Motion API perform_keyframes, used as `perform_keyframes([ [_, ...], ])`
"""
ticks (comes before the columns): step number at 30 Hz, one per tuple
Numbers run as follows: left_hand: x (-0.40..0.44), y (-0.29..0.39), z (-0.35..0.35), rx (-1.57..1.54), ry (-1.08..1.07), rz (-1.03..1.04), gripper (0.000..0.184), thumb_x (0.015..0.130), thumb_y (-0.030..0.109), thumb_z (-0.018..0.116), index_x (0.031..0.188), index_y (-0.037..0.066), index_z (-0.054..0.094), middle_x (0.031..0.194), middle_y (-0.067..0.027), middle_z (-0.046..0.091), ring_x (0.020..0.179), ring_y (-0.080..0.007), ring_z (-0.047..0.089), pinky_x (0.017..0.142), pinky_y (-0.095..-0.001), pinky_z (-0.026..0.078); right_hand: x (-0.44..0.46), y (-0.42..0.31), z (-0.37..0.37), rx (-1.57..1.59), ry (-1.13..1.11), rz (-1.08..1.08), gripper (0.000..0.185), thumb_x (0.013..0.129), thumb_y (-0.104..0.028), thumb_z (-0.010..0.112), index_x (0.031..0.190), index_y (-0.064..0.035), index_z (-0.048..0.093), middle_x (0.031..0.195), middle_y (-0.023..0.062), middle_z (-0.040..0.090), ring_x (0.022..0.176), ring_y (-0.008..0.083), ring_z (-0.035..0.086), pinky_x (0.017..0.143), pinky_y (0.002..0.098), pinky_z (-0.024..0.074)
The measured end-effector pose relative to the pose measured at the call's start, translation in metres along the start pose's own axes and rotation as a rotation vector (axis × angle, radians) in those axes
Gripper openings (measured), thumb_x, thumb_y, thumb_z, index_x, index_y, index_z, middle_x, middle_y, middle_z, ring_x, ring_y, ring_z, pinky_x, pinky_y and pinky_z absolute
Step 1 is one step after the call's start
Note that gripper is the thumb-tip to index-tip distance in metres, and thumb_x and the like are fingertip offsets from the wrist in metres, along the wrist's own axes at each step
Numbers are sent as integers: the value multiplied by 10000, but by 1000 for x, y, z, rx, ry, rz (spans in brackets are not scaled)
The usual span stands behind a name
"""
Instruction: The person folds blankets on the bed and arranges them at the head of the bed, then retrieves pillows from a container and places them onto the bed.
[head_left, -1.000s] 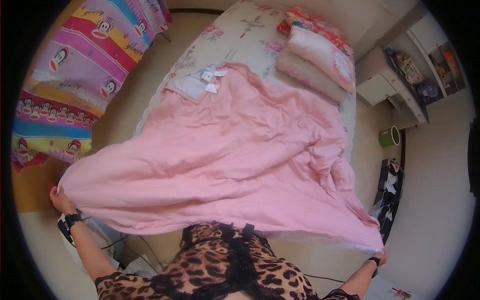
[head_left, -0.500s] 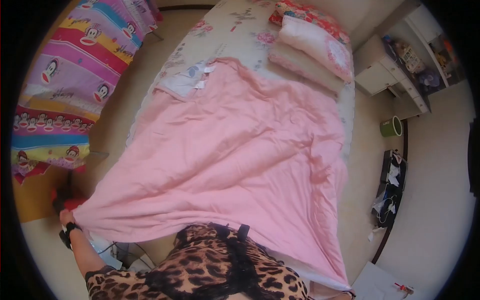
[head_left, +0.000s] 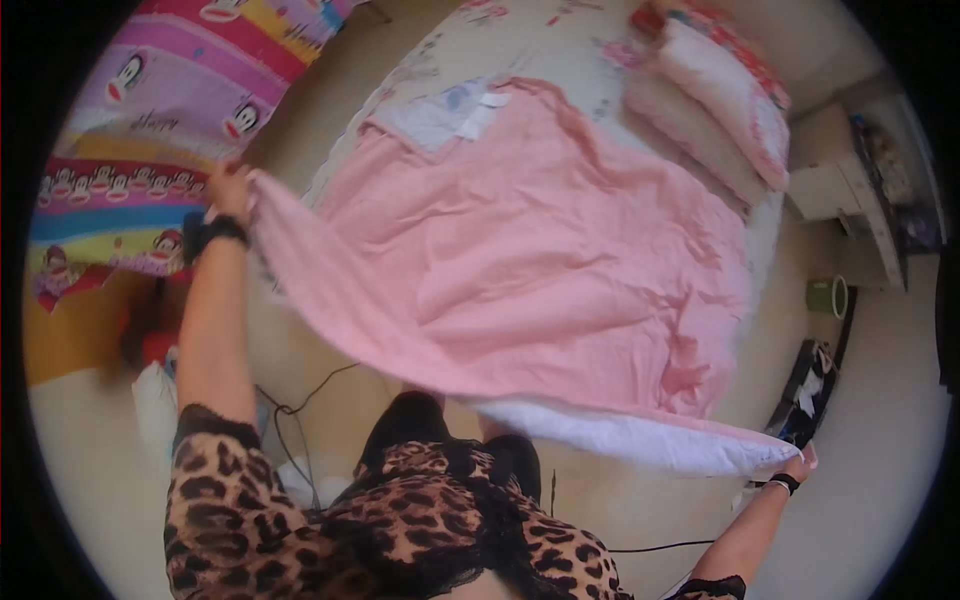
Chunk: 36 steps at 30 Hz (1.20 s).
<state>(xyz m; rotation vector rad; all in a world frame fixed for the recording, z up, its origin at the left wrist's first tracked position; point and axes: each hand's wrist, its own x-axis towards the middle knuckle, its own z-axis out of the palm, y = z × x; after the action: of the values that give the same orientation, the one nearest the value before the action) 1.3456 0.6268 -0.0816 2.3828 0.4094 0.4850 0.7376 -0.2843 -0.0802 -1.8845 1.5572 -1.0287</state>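
Note:
A pink quilt [head_left: 560,250] lies wrinkled over the bed, its near edge lifted off and stretched between my hands. My left hand [head_left: 230,190], a black watch on its wrist, is closed on the quilt's left corner, raised near the patterned cloth. At the lower right, my right hand [head_left: 797,464] grips the other near corner, with a dark band on that wrist. White underside shows along the edge by my right hand. At the far left, a folded-back corner reveals a pale lining [head_left: 425,118] and white tags [head_left: 482,116].
Pillows [head_left: 722,100] lie at the bed's far right on a floral sheet [head_left: 530,50]. A monkey-print cloth [head_left: 160,110] covers something at left. Along the right wall are a white desk [head_left: 840,180], a green bin [head_left: 827,297] and a black case [head_left: 806,385]. Cables [head_left: 290,408] run across the floor.
My left hand has gone up and forward with its quilt corner. My right hand has moved up and outward to the right. The near edge now hangs in the air, showing its white underside.

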Motion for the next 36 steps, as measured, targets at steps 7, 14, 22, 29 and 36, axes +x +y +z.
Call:
perform_keyframes([
  [7, -7, 7, 99, -151, -189, 108, 415, 796, 68, 586, 1197, 19, 491, 1186, -118, 519, 1087, -204, 484, 909, -304, 391, -20, -11, 94, -448, -58, -75, 525, 659, -80, 521, 1164, 58, 482, 1059, 232, 565, 949, 363, 559, 874, 396, 427],
  [14, -98, -118, 107, -283, -360, -352, 467, 800, 93, 600, 1235, 24, 447, 1231, -121, 484, 1137, -226, 450, 970, -311, 342, -106, 89, 182, -724, -492, -386, 385, 731, -127, 554, 1081, 34, 548, 1050, 235, 572, 959, 368, 547, 853, 400, 430],
  [22, -232, -308, 103, -462, -384, -1318, 533, 860, 426, 539, 1286, 149, 377, 1292, -50, 445, 1125, -245, 441, 858, -433, 366, -482, 97, 233, -467, -1223, -417, 512, 666, -120, 678, 1132, 7, 506, 1016, 146, 557, 949, 284, 518, 846, 371, 409],
  [29, -175, -288, 159, -810, -8, -1316, 589, 830, 570, 488, 1181, 97, 477, 1088, -87, 541, 914, -247, 515, 738, -447, 436, -599, 71, 295, -1015, -1104, -871, 566, 821, -141, 502, 1335, -57, 283, 1344, 183, 344, 1209, 341, 381, 974, 476, 332],
  [36, -29, -270, 87, -1078, 192, -759, 376, 949, 304, 406, 1173, 9, 464, 1201, -131, 522, 1089, -255, 521, 953, -400, 427, -513, 35, 309, -782, -1226, -541, 100, 765, -40, 490, 843, -14, 547, 792, 183, 561, 786, 380, 543, 695, 439, 435],
])
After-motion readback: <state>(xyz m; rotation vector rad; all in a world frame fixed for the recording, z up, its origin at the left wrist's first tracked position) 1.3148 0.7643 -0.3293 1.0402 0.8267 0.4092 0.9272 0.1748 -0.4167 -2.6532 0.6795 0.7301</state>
